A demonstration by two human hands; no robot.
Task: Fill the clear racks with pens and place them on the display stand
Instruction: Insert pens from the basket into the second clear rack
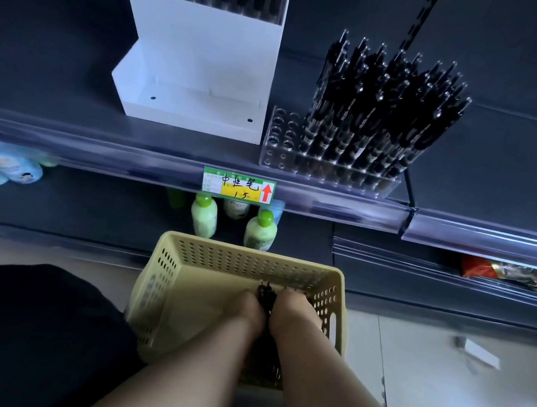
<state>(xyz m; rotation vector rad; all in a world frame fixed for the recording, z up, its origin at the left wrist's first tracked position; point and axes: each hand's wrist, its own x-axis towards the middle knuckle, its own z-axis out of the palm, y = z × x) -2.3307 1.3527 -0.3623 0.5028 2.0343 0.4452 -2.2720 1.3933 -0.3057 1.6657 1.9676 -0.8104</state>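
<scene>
Both my hands reach down into a beige perforated basket [184, 280] on the floor. My left hand [250, 308] and my right hand [295, 310] close together around a bundle of black pens [265, 298] whose tips stick up between them. On the shelf above stands a clear rack [279, 151], its right part filled with upright black pens [385, 109] and its left columns of holes empty. A white display stand [203, 62] sits to the left of it, with a rack of pens at its top.
A green and yellow price tag [238, 189] hangs on the shelf's front rail. Green-capped bottles [204, 216] stand on the lower shelf behind the basket, blue bottles [3, 168] at far left, red packets [500, 271] at right. Black clothing [27, 336] covers the lower left.
</scene>
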